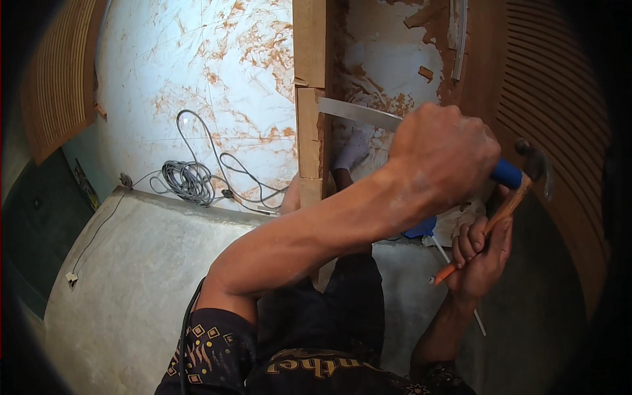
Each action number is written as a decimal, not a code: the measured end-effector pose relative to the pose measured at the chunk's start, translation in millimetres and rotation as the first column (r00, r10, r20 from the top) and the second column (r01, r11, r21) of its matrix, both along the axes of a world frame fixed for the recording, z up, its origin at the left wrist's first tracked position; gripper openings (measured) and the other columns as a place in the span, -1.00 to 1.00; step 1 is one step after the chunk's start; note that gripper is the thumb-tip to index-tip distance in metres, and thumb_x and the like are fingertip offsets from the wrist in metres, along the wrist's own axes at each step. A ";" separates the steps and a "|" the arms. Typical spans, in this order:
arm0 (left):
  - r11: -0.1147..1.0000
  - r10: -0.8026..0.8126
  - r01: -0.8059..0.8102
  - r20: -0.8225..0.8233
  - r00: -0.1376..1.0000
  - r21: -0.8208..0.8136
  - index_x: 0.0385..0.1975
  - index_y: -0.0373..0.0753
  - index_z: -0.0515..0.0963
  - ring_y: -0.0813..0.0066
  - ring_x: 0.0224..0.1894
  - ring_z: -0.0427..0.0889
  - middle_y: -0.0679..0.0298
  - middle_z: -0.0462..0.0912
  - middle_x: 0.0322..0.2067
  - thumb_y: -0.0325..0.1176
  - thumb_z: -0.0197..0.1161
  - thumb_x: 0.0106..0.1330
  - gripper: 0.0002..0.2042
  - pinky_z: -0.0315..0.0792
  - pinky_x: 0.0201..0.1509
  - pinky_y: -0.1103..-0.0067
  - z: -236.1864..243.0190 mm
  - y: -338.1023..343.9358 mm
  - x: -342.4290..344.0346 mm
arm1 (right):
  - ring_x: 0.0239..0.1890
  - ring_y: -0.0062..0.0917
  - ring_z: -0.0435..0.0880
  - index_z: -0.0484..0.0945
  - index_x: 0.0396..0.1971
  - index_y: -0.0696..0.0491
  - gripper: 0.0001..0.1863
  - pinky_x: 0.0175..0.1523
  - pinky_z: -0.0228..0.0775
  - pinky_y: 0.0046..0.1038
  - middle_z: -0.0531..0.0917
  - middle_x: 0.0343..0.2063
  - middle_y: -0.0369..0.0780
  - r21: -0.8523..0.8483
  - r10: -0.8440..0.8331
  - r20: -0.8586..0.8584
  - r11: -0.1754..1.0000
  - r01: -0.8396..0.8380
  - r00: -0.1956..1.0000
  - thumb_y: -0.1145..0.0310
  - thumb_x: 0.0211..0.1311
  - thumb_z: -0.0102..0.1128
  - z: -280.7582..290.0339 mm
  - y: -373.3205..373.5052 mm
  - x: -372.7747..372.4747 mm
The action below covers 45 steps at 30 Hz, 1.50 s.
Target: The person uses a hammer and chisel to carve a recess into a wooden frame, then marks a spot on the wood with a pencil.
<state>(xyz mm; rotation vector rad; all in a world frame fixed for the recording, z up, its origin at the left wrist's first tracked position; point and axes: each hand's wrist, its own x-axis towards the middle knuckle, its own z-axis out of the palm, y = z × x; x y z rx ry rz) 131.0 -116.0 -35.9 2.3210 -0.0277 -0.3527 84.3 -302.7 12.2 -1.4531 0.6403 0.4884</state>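
Our fingers (466, 243) are closed on two tools: those of the left hand (447, 151) wrap the chisel (359, 113), and those of the right hand (484, 255) curl round the claw hammer (510, 207). The chisel's tip lies over the right edge of the timber (310, 131) between our feet; we cannot tell whether it bites. From left to right, we judge that the looped cable (185, 181) could snag a foot if we step sideways; the blade could skid along the timber if held too flat, or split it along the grain; and the hammer, so near the butt, could glance onto our left knuckles if a blow runs off-centre.

As for materials, we see at far left a ribbed wooden panel (62, 72), then glossy white tiles (253, 59) smeared reddish brown. The timber is pale, squared and ragged along its right side. The chisel's blade is flat, grey metal, its handle smooth and blue. The hammer pairs a curved metal claw with an orange-brown shaft. Rightmost, a slatted wooden panel (559, 125) bows outward.
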 end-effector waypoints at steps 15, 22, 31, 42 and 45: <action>0.997 0.080 -0.078 0.125 0.989 -0.026 -0.50 -0.26 0.65 0.05 -0.46 0.80 0.05 0.73 -0.57 -0.35 0.31 0.17 -0.88 0.64 -0.45 0.27 -12.7 -5.6 -0.7 | -0.74 -0.89 0.05 0.14 0.52 0.10 -0.41 -0.70 -0.09 -0.75 0.18 -0.65 -0.46 -0.050 0.016 0.052 0.999 -0.013 0.999 0.05 0.72 -0.24 8.5 0.4 12.1; 0.998 0.064 -0.064 0.058 0.996 0.007 -0.50 -0.25 0.66 0.08 -0.48 0.80 0.06 0.74 -0.56 -0.33 0.33 0.17 -0.87 0.64 -0.45 0.28 -7.2 -0.3 5.0 | -0.74 -0.89 0.05 0.16 0.50 0.11 -0.39 -0.70 -0.12 -0.74 0.18 -0.66 -0.47 -0.086 0.004 0.102 0.996 0.005 0.995 0.03 0.70 -0.19 18.3 4.9 4.8; 0.998 0.045 -0.045 0.017 0.999 0.052 -0.46 -0.21 0.70 0.08 -0.46 0.80 0.08 0.75 -0.53 -0.30 0.34 0.17 -0.88 0.65 -0.43 0.28 -11.0 -2.6 5.7 | -0.74 -0.89 0.06 0.17 0.49 0.12 -0.40 -0.69 -0.10 -0.72 0.20 -0.67 -0.48 -0.052 0.035 0.039 0.998 -0.032 0.999 0.03 0.70 -0.16 13.0 -3.2 2.5; 0.997 0.048 -0.047 -0.016 0.999 0.067 -0.48 -0.20 0.72 0.06 -0.42 0.81 0.06 0.76 -0.48 -0.28 0.40 0.12 -0.87 0.66 -0.38 0.27 -18.8 -3.7 6.4 | -0.74 -0.90 0.08 0.18 0.49 0.16 -0.40 -0.69 -0.09 -0.74 0.21 -0.66 -0.48 0.006 0.058 0.005 0.998 -0.058 0.998 0.05 0.70 -0.17 -0.6 -9.5 1.5; 0.994 0.053 -0.052 -0.006 0.999 0.097 -0.48 -0.19 0.72 0.06 -0.42 0.80 0.06 0.76 -0.48 -0.26 0.41 0.12 -0.86 0.66 -0.38 0.27 -21.4 -6.0 8.8 | -0.74 -0.89 0.09 0.18 0.49 0.16 -0.40 -0.69 -0.08 -0.75 0.20 -0.66 -0.48 0.011 0.151 -0.039 0.989 -0.151 0.988 0.06 0.70 -0.16 -0.2 -11.7 2.3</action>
